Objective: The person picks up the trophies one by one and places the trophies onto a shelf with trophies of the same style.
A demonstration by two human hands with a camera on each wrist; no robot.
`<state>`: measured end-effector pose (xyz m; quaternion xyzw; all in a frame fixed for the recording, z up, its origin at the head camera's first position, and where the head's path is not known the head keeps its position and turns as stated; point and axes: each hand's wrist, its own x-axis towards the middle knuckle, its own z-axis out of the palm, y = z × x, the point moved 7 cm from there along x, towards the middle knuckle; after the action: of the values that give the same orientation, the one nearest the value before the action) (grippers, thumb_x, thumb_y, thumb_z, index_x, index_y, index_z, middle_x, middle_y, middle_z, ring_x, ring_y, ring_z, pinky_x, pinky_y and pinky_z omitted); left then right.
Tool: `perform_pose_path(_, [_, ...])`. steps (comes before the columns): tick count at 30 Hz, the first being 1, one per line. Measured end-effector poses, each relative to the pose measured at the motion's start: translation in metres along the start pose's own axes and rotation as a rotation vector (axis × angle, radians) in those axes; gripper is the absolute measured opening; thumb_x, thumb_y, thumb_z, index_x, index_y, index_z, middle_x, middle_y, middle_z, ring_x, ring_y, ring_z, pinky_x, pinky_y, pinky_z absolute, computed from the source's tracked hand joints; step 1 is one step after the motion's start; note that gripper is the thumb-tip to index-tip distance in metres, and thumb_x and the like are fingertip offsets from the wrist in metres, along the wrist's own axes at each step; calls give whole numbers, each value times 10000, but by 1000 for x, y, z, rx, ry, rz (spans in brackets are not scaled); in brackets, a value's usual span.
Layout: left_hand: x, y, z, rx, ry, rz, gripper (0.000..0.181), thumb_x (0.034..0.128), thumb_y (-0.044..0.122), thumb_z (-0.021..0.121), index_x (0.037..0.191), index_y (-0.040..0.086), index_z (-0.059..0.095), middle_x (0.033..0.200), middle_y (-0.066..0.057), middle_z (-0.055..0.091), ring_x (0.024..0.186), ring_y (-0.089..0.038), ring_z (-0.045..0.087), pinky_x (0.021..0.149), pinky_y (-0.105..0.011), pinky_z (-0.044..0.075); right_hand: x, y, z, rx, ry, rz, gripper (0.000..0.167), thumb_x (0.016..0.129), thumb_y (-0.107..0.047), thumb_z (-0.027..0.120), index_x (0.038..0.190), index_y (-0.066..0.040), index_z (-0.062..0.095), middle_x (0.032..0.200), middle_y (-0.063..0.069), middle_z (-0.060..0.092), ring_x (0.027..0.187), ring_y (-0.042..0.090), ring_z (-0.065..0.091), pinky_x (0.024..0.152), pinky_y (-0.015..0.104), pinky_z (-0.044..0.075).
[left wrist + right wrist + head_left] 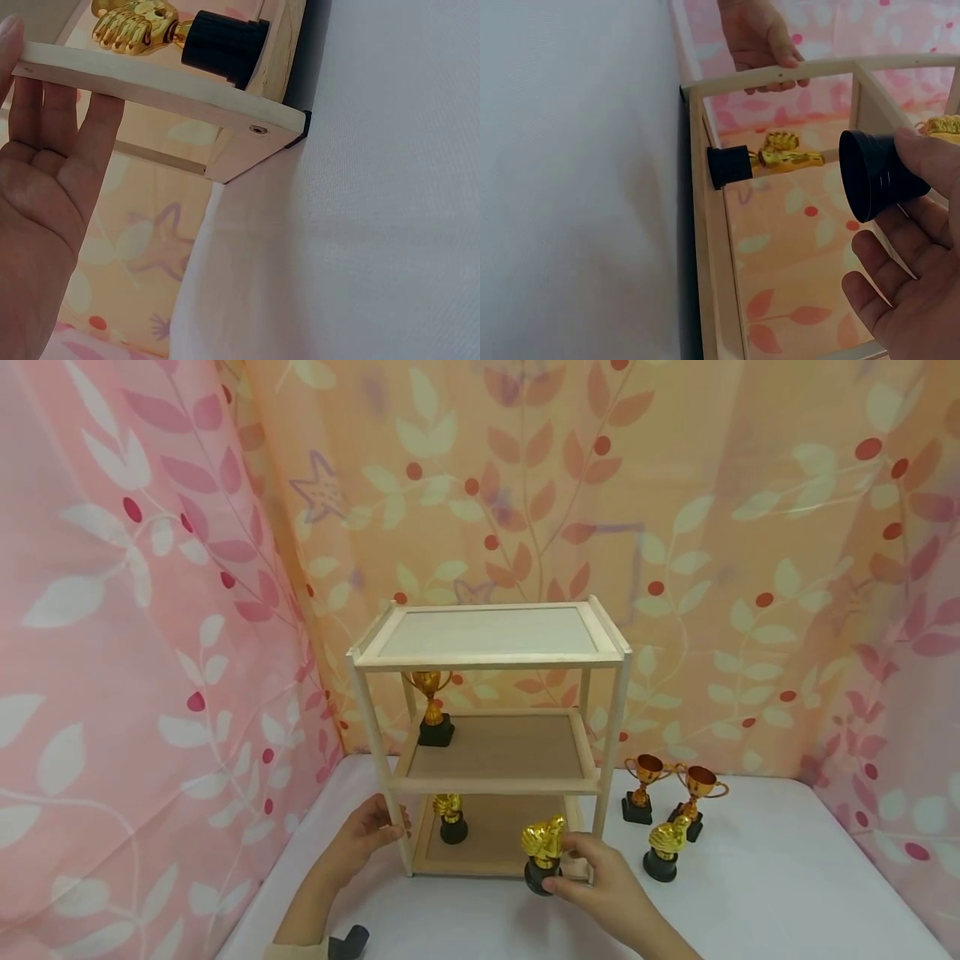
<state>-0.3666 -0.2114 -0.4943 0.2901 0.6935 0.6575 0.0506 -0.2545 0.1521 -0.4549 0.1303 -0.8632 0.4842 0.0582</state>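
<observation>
A small three-tier wooden shelf (495, 787) stands on the white table. My left hand (363, 837) grips its front left post (150, 81), thumb on one side and fingers on the other. In my right hand (611, 881) is a gold trophy (543, 847) with a round black base (881, 176), pinched between thumb and fingers in front of the bottom tier. A similar gold trophy (451, 817) stands on that tier at the left. On the middle tier, also left, stands a gold cup trophy (433, 706) with a square black base.
Right of the shelf stand two bronze-coloured cup trophies (638, 787) and another gold trophy (666, 847) on a round base. A patterned curtain (480, 485) hangs behind and at both sides of the table (787, 877). The shelf's top panel (491, 632) is pale.
</observation>
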Motion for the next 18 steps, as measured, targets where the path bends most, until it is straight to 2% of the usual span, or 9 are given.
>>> perform_pose_path(5, [-1,0,1,4,4,-14,217,984,-1,622,1151,-31,487,1096,-40,646,1025,-174,668,941,-354,561,6,2,7,6,-13,-6,471,818,-429,846,1209,-224,682,1209,-58,689,1138,307,610,949,538,494])
perform_pose_path(9, [-2,1,2,-11,-6,4,206,981,-19,615,1134,-43,480,1094,-34,651,1023,-166,668,936,-353,566,12,9,19,16,-23,4,497,824,-439,839,1228,-203,673,1171,-44,688,1149,314,615,967,592,483])
perform_pose_path(18, [1,2,2,-15,-29,19,197,983,-27,607,1142,-39,490,1103,-33,651,1039,-177,669,943,-355,562,29,15,36,-20,-15,3,535,826,-501,819,1260,-226,666,1155,-88,691,1168,224,627,1005,602,470])
